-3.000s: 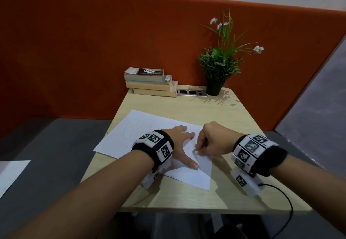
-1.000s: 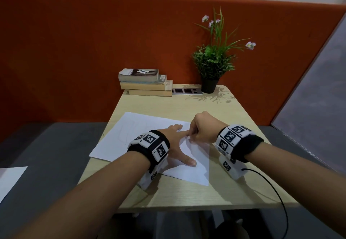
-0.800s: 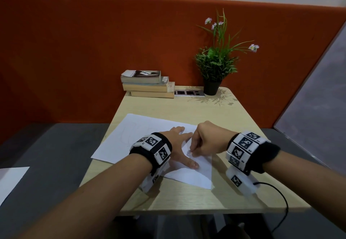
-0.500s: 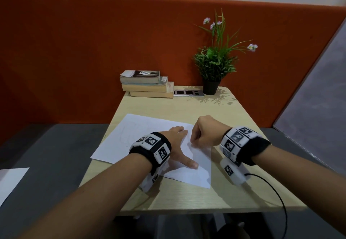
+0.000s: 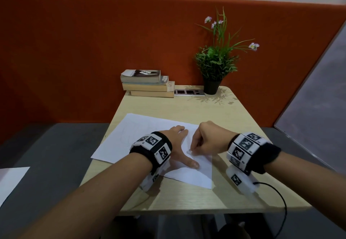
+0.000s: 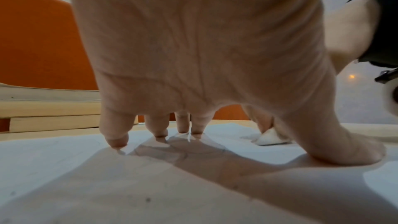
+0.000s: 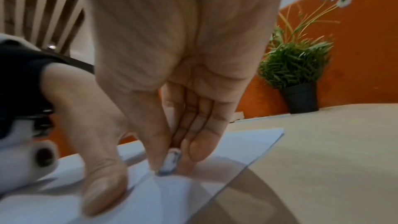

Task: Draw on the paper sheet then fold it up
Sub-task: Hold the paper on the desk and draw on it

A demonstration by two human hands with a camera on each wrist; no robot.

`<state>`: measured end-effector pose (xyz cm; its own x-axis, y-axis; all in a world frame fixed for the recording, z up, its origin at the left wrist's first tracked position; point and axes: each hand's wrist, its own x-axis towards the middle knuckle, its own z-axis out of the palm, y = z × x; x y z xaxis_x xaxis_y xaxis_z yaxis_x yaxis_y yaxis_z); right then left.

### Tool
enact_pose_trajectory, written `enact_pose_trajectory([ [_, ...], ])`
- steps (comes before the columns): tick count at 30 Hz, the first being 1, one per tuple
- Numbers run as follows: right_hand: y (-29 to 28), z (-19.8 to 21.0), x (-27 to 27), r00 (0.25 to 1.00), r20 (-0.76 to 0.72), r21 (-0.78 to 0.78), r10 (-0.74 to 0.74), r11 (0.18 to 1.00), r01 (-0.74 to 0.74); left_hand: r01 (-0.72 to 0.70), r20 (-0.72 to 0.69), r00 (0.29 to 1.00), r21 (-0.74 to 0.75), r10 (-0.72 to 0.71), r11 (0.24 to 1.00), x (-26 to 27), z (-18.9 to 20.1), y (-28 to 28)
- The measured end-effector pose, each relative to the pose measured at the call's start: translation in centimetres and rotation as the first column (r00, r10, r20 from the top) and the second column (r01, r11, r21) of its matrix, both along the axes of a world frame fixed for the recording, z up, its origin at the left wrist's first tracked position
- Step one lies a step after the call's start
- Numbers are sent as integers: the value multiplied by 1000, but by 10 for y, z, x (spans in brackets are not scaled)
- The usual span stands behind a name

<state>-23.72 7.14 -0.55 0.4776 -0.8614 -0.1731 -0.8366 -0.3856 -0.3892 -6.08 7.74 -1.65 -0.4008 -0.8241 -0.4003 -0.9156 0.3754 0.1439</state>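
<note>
On the desk (image 5: 215,111), the left hand (image 5: 176,141) presses flat on the paper (image 5: 142,132); the right hand (image 5: 209,140) pinches an eraser (image 7: 170,163) against it.

Left hand (image 5: 177,141) flat, right hand (image 5: 209,139) pinching.

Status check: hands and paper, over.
Left hand flat, pressing paper sheet to table. Right hand pinching small white eraser, rubbing the sheet. Nothing blocking; no fold yet.

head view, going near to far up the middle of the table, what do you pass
Near table edge → paper sheet with left hand and right hand on it → bare tabletop → stack of books, socket strip and potted plant → orange partition.
</note>
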Motion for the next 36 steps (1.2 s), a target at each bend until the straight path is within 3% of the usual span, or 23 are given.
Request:
enact_pose_trajectory([
  [3, 0, 4, 3, 999, -26, -8, 36, 999, -36, -1, -9, 1000, 1, 1, 1000, 0, -1, -1],
  [10, -25, 0, 15, 994, 23, -109, -109, 988, 111, -12, -26, 1000, 10, 12, 1000, 1, -1, -1],
  [15, -1, -1, 10, 1000, 27, 6, -15, 1000, 15, -4, -33, 999, 5, 4, 1000, 1, -2, -2],
  [17, -5, 3, 10, 1000, 4, -22, -6, 1000, 6, -4, -37, 999, 4, 4, 1000, 1, -3, -2],
  [22, -32, 5, 11, 991, -18, -127, -130, 984, 127, -17, -21, 1000, 15, 17, 1000, 0, 0, 0],
  [29, 0, 3, 8, 1000, -11, 3, 11, 1000, -11, -15, -20, 1000, 7, 15, 1000, -1, -1, -1],
  [36, -30, 2, 11, 993, -38, -138, -116, 984, 110, -15, -3, 1000, 8, 15, 1000, -1, 0, -1],
])
